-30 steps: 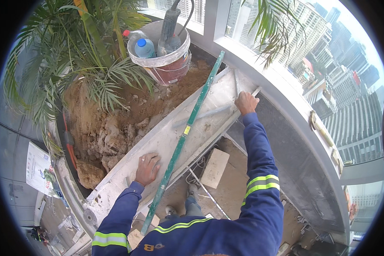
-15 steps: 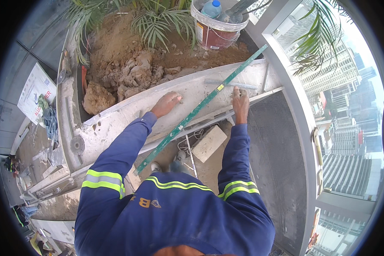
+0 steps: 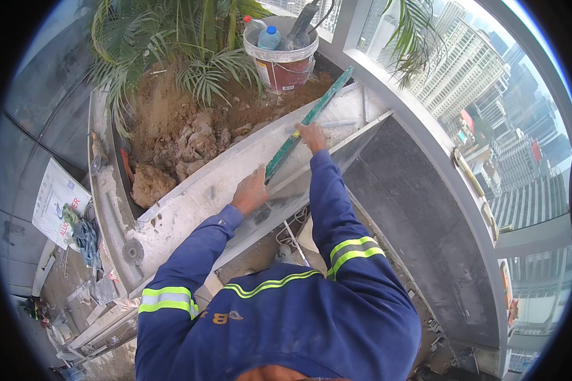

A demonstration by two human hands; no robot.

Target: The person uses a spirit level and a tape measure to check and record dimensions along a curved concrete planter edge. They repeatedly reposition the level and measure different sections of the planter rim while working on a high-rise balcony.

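A long green spirit level [image 3: 284,154] with a yellow vial lies slantwise across the pale planter ledge [image 3: 184,194]. Its far end points up toward the window frame. My right hand [image 3: 312,136] is closed around it near the vial, about halfway along. Lower down, my left hand [image 3: 251,190] grips the near end, fingers wrapped at its edge. Part of that end is hidden behind the left hand. A thin flat strip [image 3: 334,124] rests on the ledge to the right of the level.
Behind the ledge is a soil bed [image 3: 190,136] with clods and palm fronds. A white-rimmed bucket [image 3: 283,66] holding bottles and a tool stands there. A round disc [image 3: 133,251] lies on the left ledge. Tall windows [image 3: 464,82] run along the right, beside a dark grey panel [image 3: 419,216].
Both hands, apart from the spirit level before, are now closed on it. Its near end no longer reaches down over the floor gap by my body. The view has turned slightly.
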